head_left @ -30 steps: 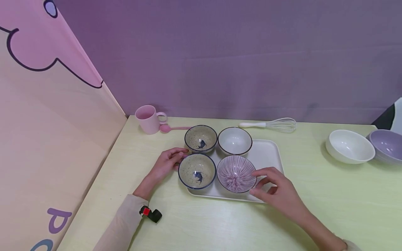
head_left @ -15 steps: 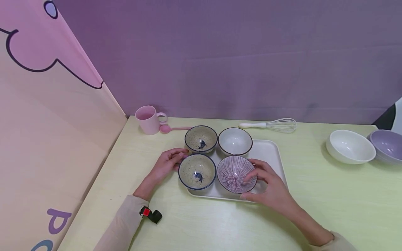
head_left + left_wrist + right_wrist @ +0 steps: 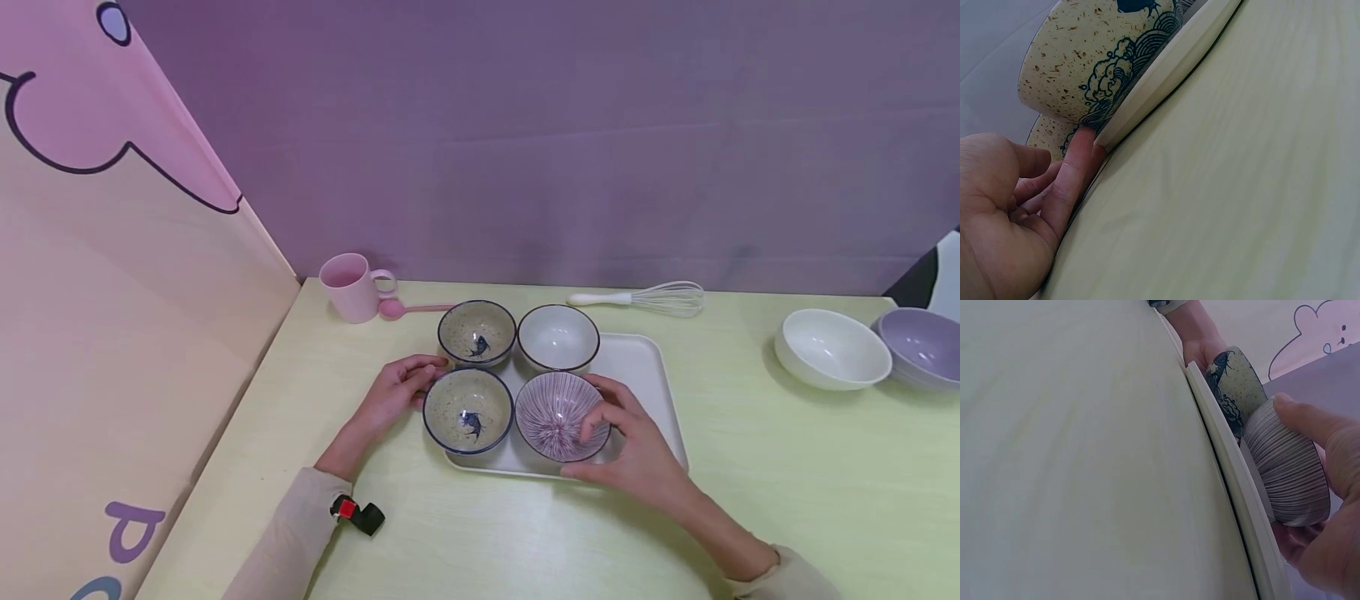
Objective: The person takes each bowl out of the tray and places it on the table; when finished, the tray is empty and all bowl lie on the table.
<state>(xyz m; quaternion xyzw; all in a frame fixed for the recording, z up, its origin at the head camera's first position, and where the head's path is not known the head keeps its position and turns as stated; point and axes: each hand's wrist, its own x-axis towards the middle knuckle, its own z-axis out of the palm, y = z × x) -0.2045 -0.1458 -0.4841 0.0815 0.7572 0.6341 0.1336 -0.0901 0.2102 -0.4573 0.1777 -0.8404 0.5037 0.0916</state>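
Pale table (image 3: 465, 533): bowl (image 3: 549, 408) (striped) in right hand (image 3: 633, 450).

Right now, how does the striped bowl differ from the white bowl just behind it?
The striped bowl has fine purple lines inside, while the white bowl is plain inside. The right hand grips the striped bowl; no hand is on the white bowl. Both face upward and have dark rims.

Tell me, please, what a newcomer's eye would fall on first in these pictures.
Likely the four bowls grouped two by two on the white tray, the right hand holding the striped bowl at near right. The left hand is at the tray's left edge. A pink mug stands behind, at back left.
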